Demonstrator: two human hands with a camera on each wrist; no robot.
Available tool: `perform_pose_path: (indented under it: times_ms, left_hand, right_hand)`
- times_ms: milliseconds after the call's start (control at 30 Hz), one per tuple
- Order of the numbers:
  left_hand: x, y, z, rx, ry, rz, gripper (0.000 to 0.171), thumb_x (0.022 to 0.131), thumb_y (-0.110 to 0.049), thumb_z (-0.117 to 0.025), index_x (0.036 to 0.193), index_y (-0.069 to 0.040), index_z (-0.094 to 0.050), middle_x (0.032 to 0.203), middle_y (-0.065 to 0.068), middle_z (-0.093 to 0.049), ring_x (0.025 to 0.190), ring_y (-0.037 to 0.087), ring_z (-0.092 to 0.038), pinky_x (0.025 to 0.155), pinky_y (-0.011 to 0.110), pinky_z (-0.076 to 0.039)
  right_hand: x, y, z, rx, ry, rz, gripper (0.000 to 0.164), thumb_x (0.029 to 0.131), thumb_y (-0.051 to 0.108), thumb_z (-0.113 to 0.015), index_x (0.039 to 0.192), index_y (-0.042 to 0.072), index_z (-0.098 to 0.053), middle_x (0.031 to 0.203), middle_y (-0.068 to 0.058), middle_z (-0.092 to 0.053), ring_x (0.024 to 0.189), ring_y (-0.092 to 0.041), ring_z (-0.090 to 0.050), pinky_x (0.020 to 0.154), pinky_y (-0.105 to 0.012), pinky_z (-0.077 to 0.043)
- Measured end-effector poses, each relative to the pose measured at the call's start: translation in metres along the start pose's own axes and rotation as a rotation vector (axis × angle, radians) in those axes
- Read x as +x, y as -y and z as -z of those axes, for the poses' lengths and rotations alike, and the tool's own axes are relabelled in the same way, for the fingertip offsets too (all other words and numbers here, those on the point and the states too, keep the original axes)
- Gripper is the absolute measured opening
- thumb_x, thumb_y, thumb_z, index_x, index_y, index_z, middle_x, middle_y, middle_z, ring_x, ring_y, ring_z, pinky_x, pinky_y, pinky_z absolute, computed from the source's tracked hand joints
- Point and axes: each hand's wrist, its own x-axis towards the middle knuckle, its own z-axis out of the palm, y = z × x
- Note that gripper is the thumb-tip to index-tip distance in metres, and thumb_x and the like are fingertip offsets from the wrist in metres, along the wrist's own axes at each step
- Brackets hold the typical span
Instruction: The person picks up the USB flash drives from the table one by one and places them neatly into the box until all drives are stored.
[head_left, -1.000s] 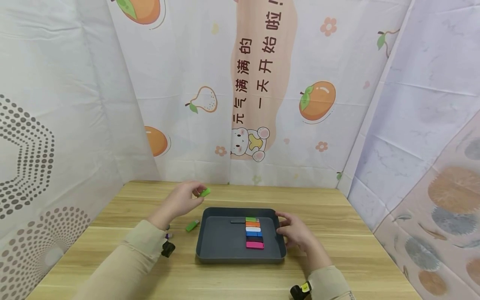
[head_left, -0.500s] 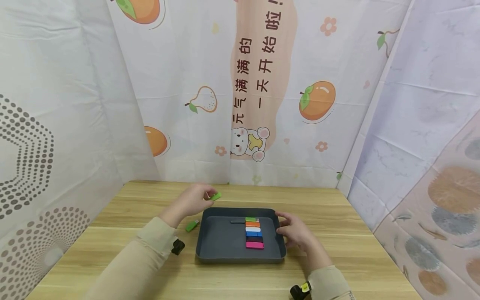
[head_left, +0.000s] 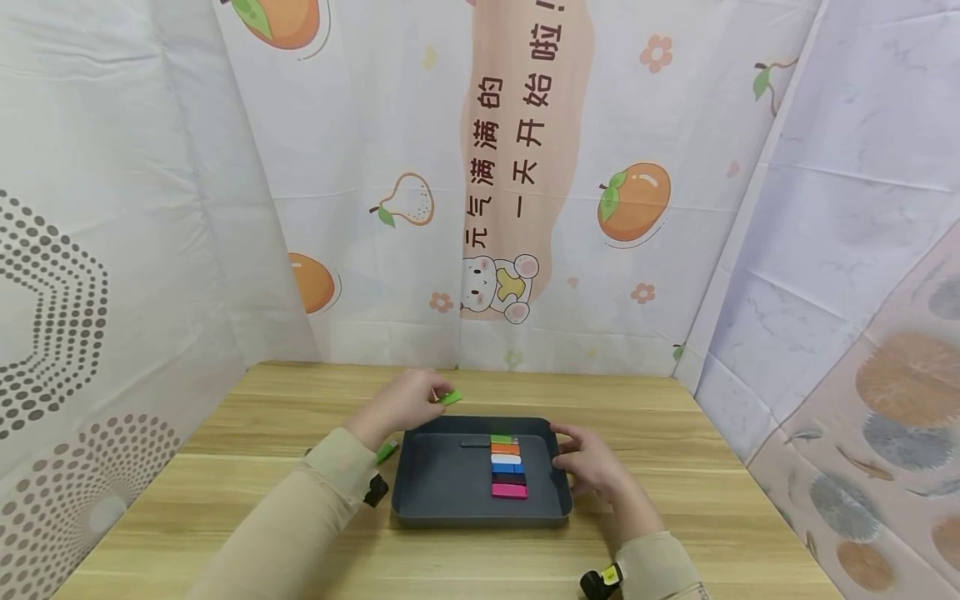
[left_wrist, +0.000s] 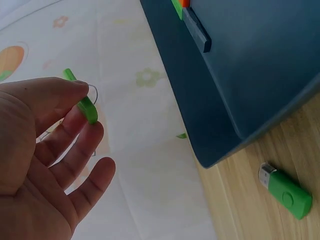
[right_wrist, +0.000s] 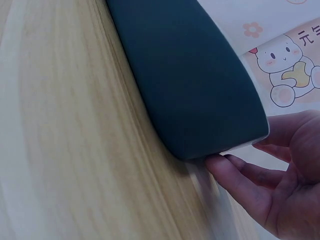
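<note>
My left hand (head_left: 408,398) pinches a slim bright green USB flash drive (left_wrist: 89,109) between thumb and fingertips, above the tray's far left corner. The dark grey tray (head_left: 442,521) lies on the table. In its right half, several flash drives form a column, from green (head_left: 502,439) and orange (head_left: 505,449) at the back to pink (head_left: 510,492) in front. A dark stick (left_wrist: 197,32) lies to the left of the green one. My right hand (head_left: 592,462) grips the tray's right edge, its thumb low on the outside wall (right_wrist: 195,90).
Another green flash drive (left_wrist: 287,195), its metal plug showing, lies on the wooden table (head_left: 645,400) left of the tray, partly behind the left sleeve (head_left: 300,508) in the head view. A printed curtain (head_left: 360,275) hangs behind the table.
My left hand has moved to the right with the green flash drive, towards the tray's far side. The sleeve now covers more of the things on the left. My right hand stays on the tray.
</note>
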Motion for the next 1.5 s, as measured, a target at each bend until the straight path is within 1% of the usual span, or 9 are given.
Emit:
perform_pose_path:
  times_ms: [300,433,633,767,933,1100,1167,1333,1500]
  left_hand:
    - [0.007,-0.006,-0.011,0.038,0.040,0.033,0.024,0.087,-0.006,-0.075,0.110,-0.012,-0.078,0.093,-0.005,-0.068,0.082,0.009,-0.061,0.077,0.032,-0.056]
    - [0.010,-0.008,-0.016,0.079,0.059,0.024,0.024,0.087,-0.006,-0.075,0.110,-0.011,-0.078,0.093,-0.005,-0.068,0.083,0.011,-0.060,0.078,0.033,-0.056]
    - [0.012,-0.014,-0.021,0.089,0.117,0.041,0.020,0.088,-0.006,-0.075,0.107,-0.012,-0.078,0.097,-0.003,-0.069,0.087,0.015,-0.059,0.085,0.037,-0.055]
    - [0.013,-0.016,-0.024,0.104,0.153,0.046,0.022,0.087,-0.005,-0.076,0.108,-0.012,-0.078,0.097,-0.003,-0.069,0.086,0.015,-0.059,0.084,0.037,-0.055]
    - [0.015,-0.018,-0.030,0.152,0.195,0.030,0.021,0.088,-0.006,-0.076,0.108,-0.013,-0.078,0.093,-0.005,-0.067,0.083,0.014,-0.056,0.080,0.033,-0.052]
    - [0.020,-0.022,-0.037,0.172,0.230,0.006,0.016,0.087,-0.005,-0.076,0.102,-0.011,-0.079,0.087,-0.005,-0.065,0.080,0.015,-0.056,0.078,0.035,-0.052]
    - [0.022,-0.024,-0.040,0.196,0.240,0.004,0.015,0.087,-0.005,-0.076,0.101,-0.011,-0.079,0.087,-0.005,-0.066,0.081,0.013,-0.057,0.080,0.035,-0.053]
    - [0.025,-0.029,-0.047,0.239,0.276,0.027,0.018,0.087,-0.006,-0.075,0.104,-0.012,-0.080,0.094,-0.004,-0.070,0.085,0.013,-0.059,0.086,0.036,-0.055]
    - [0.026,-0.033,-0.054,0.258,0.296,0.047,0.019,0.087,-0.004,-0.075,0.104,-0.013,-0.080,0.098,-0.002,-0.071,0.085,0.013,-0.060,0.085,0.036,-0.056]
  right_hand:
    - [0.002,-0.001,0.000,-0.002,-0.001,-0.004,0.063,0.090,-0.007,-0.064,0.149,0.012,-0.052,0.129,-0.026,-0.057,0.099,-0.034,-0.064,0.058,-0.051,-0.060]
    - [0.002,-0.001,0.001,-0.007,0.008,0.003,0.063,0.091,-0.006,-0.064,0.150,0.011,-0.050,0.131,-0.028,-0.056,0.100,-0.034,-0.064,0.058,-0.051,-0.060]
    - [0.002,0.000,0.001,-0.001,0.020,0.003,0.064,0.091,-0.006,-0.063,0.151,0.010,-0.049,0.132,-0.029,-0.054,0.102,-0.035,-0.063,0.059,-0.051,-0.061]
    - [0.003,0.000,0.001,-0.003,0.018,0.001,0.064,0.091,-0.006,-0.063,0.151,0.010,-0.049,0.132,-0.028,-0.055,0.102,-0.035,-0.063,0.060,-0.052,-0.061]
    - [0.003,-0.001,0.000,-0.005,0.009,-0.001,0.063,0.090,-0.007,-0.063,0.150,0.011,-0.051,0.131,-0.027,-0.056,0.100,-0.034,-0.064,0.059,-0.052,-0.061]
    - [0.002,-0.001,0.000,-0.001,0.011,-0.001,0.063,0.090,-0.007,-0.063,0.150,0.010,-0.050,0.131,-0.027,-0.055,0.100,-0.034,-0.064,0.059,-0.052,-0.061]
    - [0.002,0.000,0.000,-0.002,0.013,0.001,0.064,0.090,-0.007,-0.063,0.150,0.010,-0.050,0.131,-0.028,-0.055,0.100,-0.035,-0.064,0.059,-0.052,-0.061]
    - [0.001,0.001,0.000,0.000,0.013,-0.002,0.064,0.090,-0.006,-0.064,0.151,0.010,-0.049,0.132,-0.028,-0.055,0.102,-0.035,-0.064,0.059,-0.052,-0.061]
    - [-0.001,0.002,0.000,0.007,0.005,-0.006,0.064,0.090,-0.007,-0.065,0.150,0.010,-0.050,0.130,-0.027,-0.056,0.102,-0.035,-0.063,0.059,-0.053,-0.060]
